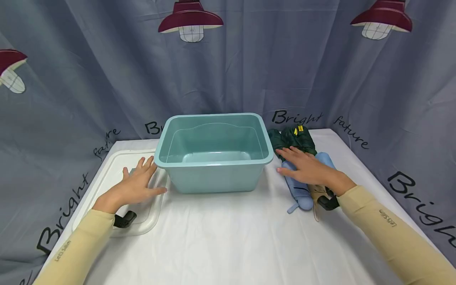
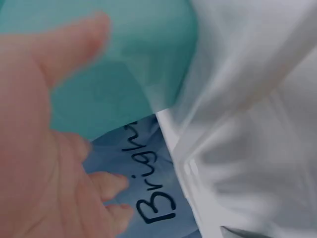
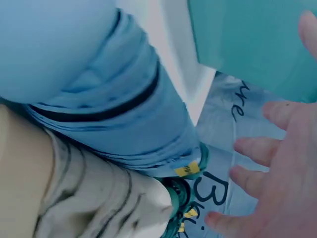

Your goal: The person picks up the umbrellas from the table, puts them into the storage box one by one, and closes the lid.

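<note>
A teal plastic bin [image 1: 213,178] stands upright in the middle of the table. To its left a white lid [image 1: 151,213] lies flat, with my left hand [image 1: 137,186] above it, fingers spread and holding nothing. On the right, my right hand [image 1: 308,168] is stretched over a group of what look like folded umbrellas. Among them are a blue one [image 3: 124,99], a beige one [image 3: 99,188], another blue one [image 1: 325,159] and dark green bundles [image 1: 297,139] with yellow tags. Whether the right hand touches them cannot be told; its fingers are extended in the right wrist view.
A white cloth covers the table [image 1: 228,237]. Grey-blue curtains [image 1: 228,71] printed with lamps and lettering hang close behind and at both sides. Black wrist cameras [image 1: 125,219] are strapped under the beige sleeves [image 1: 78,241].
</note>
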A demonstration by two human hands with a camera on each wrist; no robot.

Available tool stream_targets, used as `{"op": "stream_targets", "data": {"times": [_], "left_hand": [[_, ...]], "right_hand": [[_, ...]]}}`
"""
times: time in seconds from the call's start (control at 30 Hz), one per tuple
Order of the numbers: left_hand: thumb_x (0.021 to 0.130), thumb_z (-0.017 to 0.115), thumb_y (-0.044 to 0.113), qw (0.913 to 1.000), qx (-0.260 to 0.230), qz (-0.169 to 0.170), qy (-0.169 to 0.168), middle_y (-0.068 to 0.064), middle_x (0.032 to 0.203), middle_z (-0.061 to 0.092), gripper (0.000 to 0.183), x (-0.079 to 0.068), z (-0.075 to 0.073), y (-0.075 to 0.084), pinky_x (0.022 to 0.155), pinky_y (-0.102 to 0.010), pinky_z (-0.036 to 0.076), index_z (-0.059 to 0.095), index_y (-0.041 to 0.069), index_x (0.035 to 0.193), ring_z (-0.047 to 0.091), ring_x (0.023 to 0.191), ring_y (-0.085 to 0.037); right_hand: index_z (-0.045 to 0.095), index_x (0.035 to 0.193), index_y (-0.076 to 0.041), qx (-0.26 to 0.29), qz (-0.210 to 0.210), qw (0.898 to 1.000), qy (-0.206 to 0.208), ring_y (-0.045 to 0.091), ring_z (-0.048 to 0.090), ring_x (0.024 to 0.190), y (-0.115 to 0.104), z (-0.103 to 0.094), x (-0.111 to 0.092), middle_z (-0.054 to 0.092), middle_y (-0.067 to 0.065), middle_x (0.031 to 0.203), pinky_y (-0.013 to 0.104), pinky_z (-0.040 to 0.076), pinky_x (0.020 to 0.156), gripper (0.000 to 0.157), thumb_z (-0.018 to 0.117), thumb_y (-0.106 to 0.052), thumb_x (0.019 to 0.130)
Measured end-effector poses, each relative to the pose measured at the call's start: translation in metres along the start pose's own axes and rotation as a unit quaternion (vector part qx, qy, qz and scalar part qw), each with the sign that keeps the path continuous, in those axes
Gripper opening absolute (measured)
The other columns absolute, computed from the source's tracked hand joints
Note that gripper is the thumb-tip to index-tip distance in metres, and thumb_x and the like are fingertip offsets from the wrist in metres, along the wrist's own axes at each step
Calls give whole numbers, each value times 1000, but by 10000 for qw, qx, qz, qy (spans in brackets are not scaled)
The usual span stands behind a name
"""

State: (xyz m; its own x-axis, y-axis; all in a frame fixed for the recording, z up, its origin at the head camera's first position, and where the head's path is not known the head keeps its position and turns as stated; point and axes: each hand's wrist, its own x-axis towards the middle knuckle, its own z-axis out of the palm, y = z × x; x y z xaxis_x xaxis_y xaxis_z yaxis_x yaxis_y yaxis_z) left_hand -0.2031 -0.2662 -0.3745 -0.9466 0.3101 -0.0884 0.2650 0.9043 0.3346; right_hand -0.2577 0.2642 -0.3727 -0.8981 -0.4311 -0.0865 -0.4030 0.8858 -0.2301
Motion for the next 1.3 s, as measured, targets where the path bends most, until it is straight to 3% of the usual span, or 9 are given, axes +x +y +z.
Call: {"op": "stream_targets", "data": {"times": [0.13, 0.23, 0.37, 0.57, 0.73, 0.87, 1.03, 1.3], "left_hand": [[97, 61, 48, 9996, -171, 18, 240, -27, 162, 25, 84, 3, -13, 0, 105, -82, 2, 25, 8, 160, 11, 151, -50], [99, 60, 42, 9981, -343, -6, 507, -23, 155, 42, 72, 5, -20, -2, 111, -72, 21, 35, 7, 157, 32, 146, -47], [101, 56, 37, 9948, -523, -62, 875, -25, 141, 57, 59, 9, -26, -2, 100, -62, 44, 46, 5, 151, 55, 127, -47], [105, 47, 32, 9828, -1007, -225, 1532, -22, 125, 68, 48, 19, -35, 3, 90, -56, 51, 53, 4, 143, 66, 113, -43], [106, 42, 35, 9669, -1567, -375, 1977, -22, 121, 69, 50, 25, -44, 14, 85, -52, 52, 51, 3, 144, 67, 106, -40], [106, 42, 46, 9624, -1854, -486, 1928, -23, 132, 62, 61, 31, -50, 22, 90, -52, 52, 43, 4, 150, 64, 113, -40], [102, 42, 58, 9670, -1842, -511, 1683, -23, 144, 54, 74, 42, -57, 33, 101, -57, 44, 33, 8, 156, 55, 129, -40], [99, 43, 65, 9735, -1808, -601, 1268, -25, 148, 49, 84, 58, -59, 39, 105, -60, 41, 22, 11, 161, 49, 135, -42]], "right_hand": [[39, 156, -11, 242, -62, 9994, 247, 46, 36, 144, 2, -9, -1, 41, 19, 157, 69, 31, 109, 75, 43, -62, 101], [44, 153, -7, 289, -96, 9987, 420, 43, 48, 136, 3, -11, -1, 50, 19, 150, 63, 40, 105, 74, 47, -60, 101], [49, 148, -5, 392, -90, 9970, 658, 37, 61, 123, 3, -11, 0, 59, 19, 141, 56, 50, 95, 68, 54, -53, 100], [54, 143, 0, 723, 176, 9931, 902, 30, 68, 101, 2, -12, -4, 73, 16, 114, 45, 56, 77, 57, 61, -37, 100], [54, 142, 3, 936, 423, 9903, 940, 37, 68, 105, 0, -15, -8, 65, 25, 129, 50, 56, 81, 54, 60, -33, 101], [53, 142, 3, 1007, 566, 9888, 940, 40, 67, 106, -1, -17, -13, 60, 28, 135, 54, 55, 84, 55, 59, -33, 101], [52, 143, 3, 1047, 671, 9875, 965, 40, 67, 107, 0, -17, -16, 60, 28, 134, 54, 54, 85, 56, 58, -34, 101], [54, 140, 6, 1025, 686, 9859, 1127, 38, 69, 105, 5, -9, -21, 61, 28, 134, 53, 55, 85, 53, 59, -28, 100]]}}
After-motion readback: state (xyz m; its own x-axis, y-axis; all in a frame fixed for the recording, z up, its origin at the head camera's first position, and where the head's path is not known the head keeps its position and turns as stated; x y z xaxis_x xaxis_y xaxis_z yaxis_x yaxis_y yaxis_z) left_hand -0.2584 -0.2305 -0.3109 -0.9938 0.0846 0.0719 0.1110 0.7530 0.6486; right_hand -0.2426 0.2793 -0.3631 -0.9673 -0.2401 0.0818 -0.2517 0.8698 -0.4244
